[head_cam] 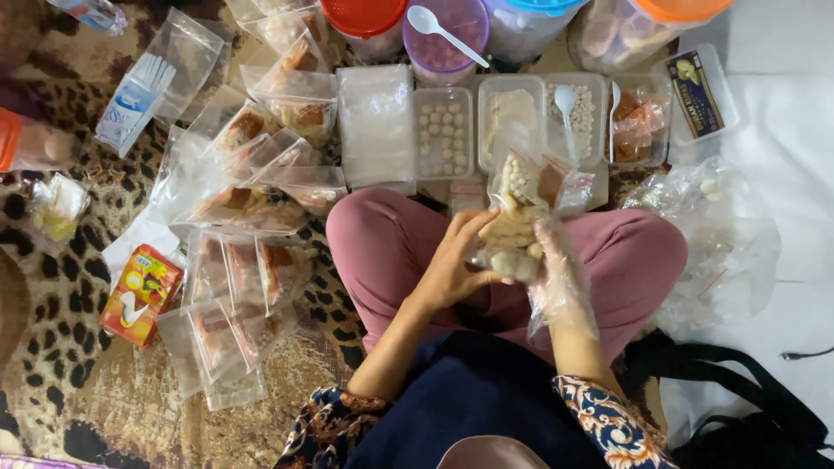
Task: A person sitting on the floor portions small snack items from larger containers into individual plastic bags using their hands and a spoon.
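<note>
Over my crossed legs in pink trousers [382,243], both hands hold a small clear plastic bag [519,204] filled with pale round snacks and brown pieces. My bare left hand [456,260] grips the bag's lower left side. My right hand [556,260], inside a loose clear plastic glove, holds the bag from the right and below. The bag's open top points towards the trays.
Clear trays of round snacks [443,132] and white balls with spoons [573,113] stand ahead, with lidded jars [439,35] behind. Several filled bags [239,287] lie left on the leopard-print rug, beside a red carton [141,293]. A crumpled plastic bag [721,243] and a black bag [747,417] lie at the right.
</note>
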